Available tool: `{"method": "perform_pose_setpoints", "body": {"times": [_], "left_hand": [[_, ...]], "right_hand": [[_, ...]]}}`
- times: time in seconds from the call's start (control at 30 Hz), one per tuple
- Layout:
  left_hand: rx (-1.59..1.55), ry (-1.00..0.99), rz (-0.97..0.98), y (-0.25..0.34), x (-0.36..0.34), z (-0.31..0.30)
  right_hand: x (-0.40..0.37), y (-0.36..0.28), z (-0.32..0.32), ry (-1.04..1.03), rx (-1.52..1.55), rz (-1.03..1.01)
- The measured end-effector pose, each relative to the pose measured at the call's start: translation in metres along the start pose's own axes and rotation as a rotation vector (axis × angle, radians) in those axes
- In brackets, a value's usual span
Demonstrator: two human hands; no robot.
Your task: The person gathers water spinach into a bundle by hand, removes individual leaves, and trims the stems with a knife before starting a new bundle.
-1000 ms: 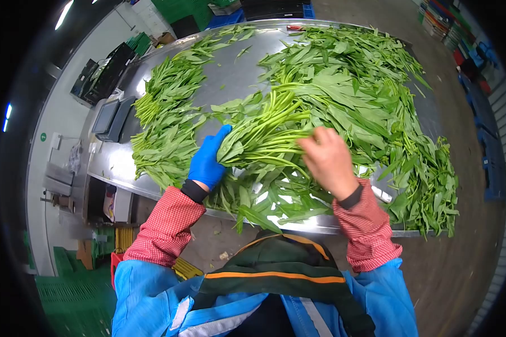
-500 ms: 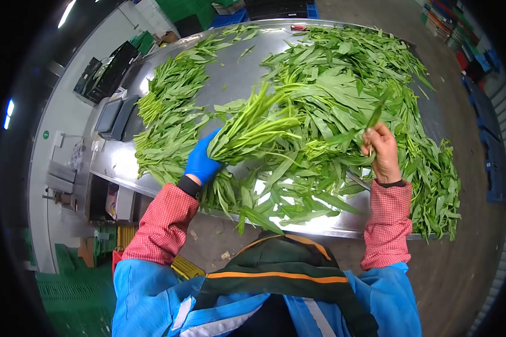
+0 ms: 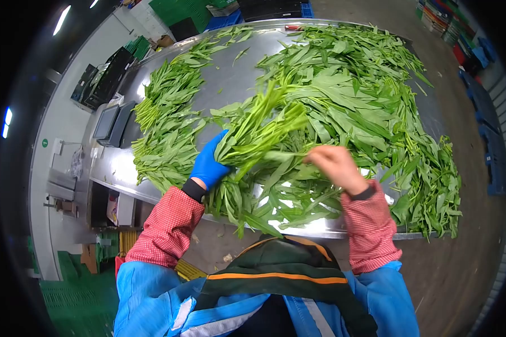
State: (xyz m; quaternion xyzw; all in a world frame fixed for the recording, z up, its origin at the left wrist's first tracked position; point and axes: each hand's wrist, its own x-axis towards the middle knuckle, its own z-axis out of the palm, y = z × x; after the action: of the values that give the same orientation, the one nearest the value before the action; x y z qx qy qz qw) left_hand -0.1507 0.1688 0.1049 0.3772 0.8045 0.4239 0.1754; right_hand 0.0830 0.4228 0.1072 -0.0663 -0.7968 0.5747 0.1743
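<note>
My left hand [image 3: 209, 161], in a blue glove, is closed around a bunch of water spinach [image 3: 258, 129], its pale cut stems fanned up and to the right. My bare right hand [image 3: 336, 167] is just right of the bunch, slightly blurred. Its thumb and fingers pinch the tip of a leaf [image 3: 282, 156] that stretches toward the bunch. Loose water spinach [image 3: 348, 101] lies heaped behind and right of my hands. At the left, a row of stacked greens [image 3: 171, 106] has its stem ends facing left.
The steel table [image 3: 230, 73] carries all the greens. A grey device with a screen [image 3: 113, 123] stands at its left edge, near black crates [image 3: 108, 78]. Something with a red handle [image 3: 294, 28] lies at the far edge. Green crates [image 3: 78, 292] are on the floor at lower left.
My right hand has moved left and down to the bunch, and the upright leaf it held is no longer seen in it. My left hand keeps the bunch, barely shifted.
</note>
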Motion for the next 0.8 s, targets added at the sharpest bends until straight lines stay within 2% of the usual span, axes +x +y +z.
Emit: {"method": "perform_pose_setpoints", "body": {"times": [0.03,0.07,0.1,0.17,0.23,0.27,0.37,0.47,0.53,0.73,0.8], "left_hand": [[-0.021,0.01,-0.003,-0.006,-0.001,-0.003],[-0.041,0.02,-0.003,-0.01,-0.002,-0.007],[-0.06,0.027,-0.003,-0.015,-0.003,-0.011],[-0.176,-0.009,-0.103,-0.026,-0.008,-0.024],[-0.29,-0.114,-0.193,-0.028,-0.007,-0.035],[-0.359,-0.144,-0.239,-0.017,-0.009,-0.039],[-0.421,-0.17,-0.251,-0.009,-0.011,-0.05],[-0.475,-0.169,-0.317,-0.001,-0.015,-0.056],[-0.573,-0.134,-0.429,0.021,-0.026,-0.055],[-0.713,-0.143,-0.501,0.028,-0.042,-0.049],[-0.729,-0.141,-0.515,0.023,-0.045,-0.049]], "right_hand": [[-0.005,0.006,-0.021,0.016,-0.001,0.128],[-0.011,-0.003,-0.038,0.116,0.167,0.324],[-0.019,0.013,-0.055,0.072,0.268,0.474],[-0.029,0.067,-0.055,-0.15,-0.405,0.194],[-0.035,0.028,-0.031,-0.166,-1.081,0.266],[-0.023,0.014,-0.025,-0.157,-0.985,0.371],[-0.005,0.025,-0.001,-0.028,-0.423,0.155],[0.011,0.015,0.015,0.03,-0.412,0.097],[0.019,0.009,0.022,0.019,-0.225,0.136],[0.032,-0.012,0.048,0.015,0.379,0.271],[0.036,-0.008,0.051,-0.019,0.264,0.191]]}}
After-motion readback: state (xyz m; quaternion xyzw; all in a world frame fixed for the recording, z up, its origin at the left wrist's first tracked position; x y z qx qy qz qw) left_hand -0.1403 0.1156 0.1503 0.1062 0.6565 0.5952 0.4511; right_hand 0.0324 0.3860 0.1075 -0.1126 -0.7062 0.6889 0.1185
